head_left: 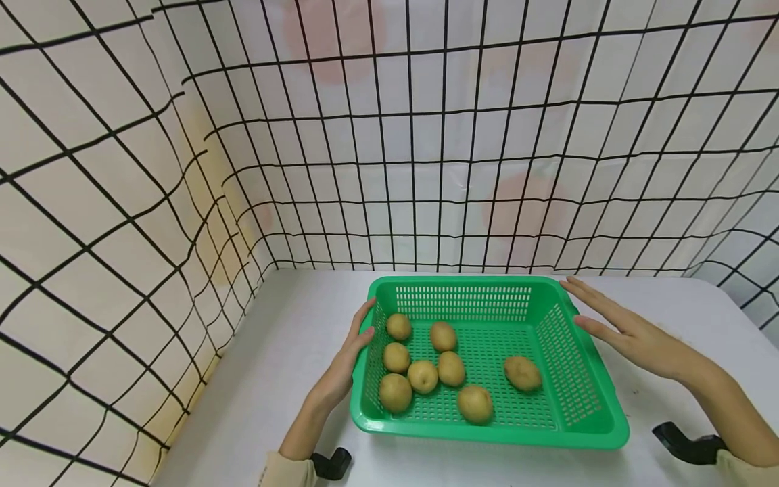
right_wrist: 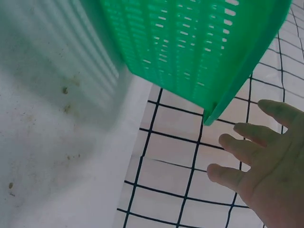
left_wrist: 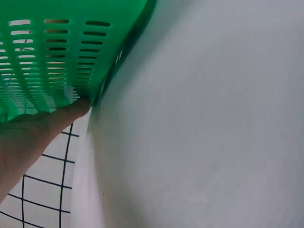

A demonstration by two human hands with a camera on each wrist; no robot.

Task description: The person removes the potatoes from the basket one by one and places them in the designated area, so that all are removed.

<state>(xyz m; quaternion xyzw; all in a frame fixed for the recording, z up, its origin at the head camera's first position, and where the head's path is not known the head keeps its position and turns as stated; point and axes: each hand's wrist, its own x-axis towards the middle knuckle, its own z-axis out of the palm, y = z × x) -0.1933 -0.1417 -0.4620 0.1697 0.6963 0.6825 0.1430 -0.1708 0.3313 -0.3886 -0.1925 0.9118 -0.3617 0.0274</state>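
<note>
Sitting between both hands, green basket (head_left: 566,433) touches left hand (head_left: 343,368).

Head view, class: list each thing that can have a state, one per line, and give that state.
green basket: upright on the table, holding eight potatoes.
potatoes: loose on the basket floor, seven towards the left, one apart on the right.
left hand: fingers straight, resting against the basket's left wall.
right hand: open, fingers spread, beside the right rim, apparently not touching it.

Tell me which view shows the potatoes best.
The head view: all eight potatoes lie in plain sight inside the green basket. Both wrist views show only the basket's slotted outer wall, with no potato clearly visible.
</note>
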